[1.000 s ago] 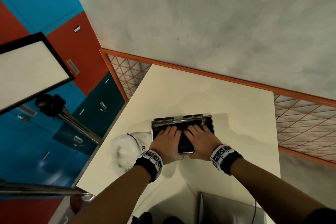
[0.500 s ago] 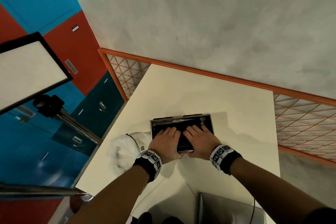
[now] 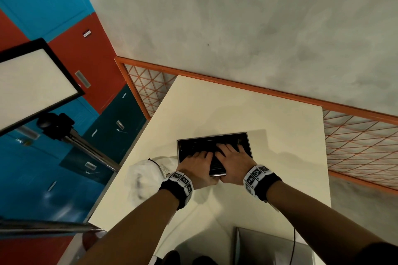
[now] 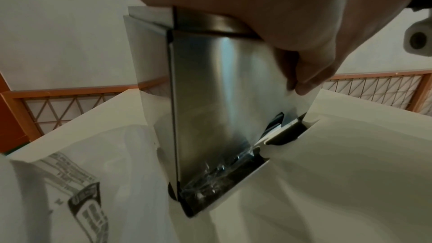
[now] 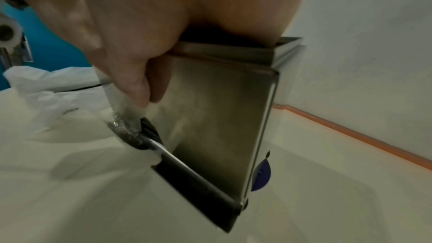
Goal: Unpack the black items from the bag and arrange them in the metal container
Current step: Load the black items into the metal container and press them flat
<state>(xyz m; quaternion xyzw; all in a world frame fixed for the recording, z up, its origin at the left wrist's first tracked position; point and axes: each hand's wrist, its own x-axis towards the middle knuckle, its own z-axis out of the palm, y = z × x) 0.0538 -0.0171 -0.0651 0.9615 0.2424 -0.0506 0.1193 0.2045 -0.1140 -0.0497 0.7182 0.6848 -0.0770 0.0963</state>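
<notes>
Nearest the camera, a grey laptop-like slab [image 3: 269, 245] lay at the near edge of the pale surface [image 3: 269, 118], with a thin dark cable beside it. Beyond it, 2 forearms with black wristbands reached forward. The left hand [image 3: 197, 164] and the right hand [image 3: 233, 162] sat side by side on the metal container [image 3: 247, 143], fingers laid forward over its dark contents and thumbs hooked down over its near wall. In the left wrist view the thumb [image 4: 308, 73] pressed the outside of the shiny steel wall [image 4: 210, 99]; in the right wrist view the other thumb [image 5: 138, 88] did the same, so each hand clasped the near rim. The black items [image 3: 193, 146] filled the tray (individual pieces too dark to tell apart), and crinkled clear film [image 4: 215, 175] showed at the container's lower edge. Just left of the container, touching the left wrist's side, lay the crumpled white bag [image 3: 146, 176] with printed lettering. Farther back ran an orange rail with lattice panels [image 3: 355, 142], then grey floor, and at far left blue and red lockers and a light panel [image 3: 32, 84] on a stand.
</notes>
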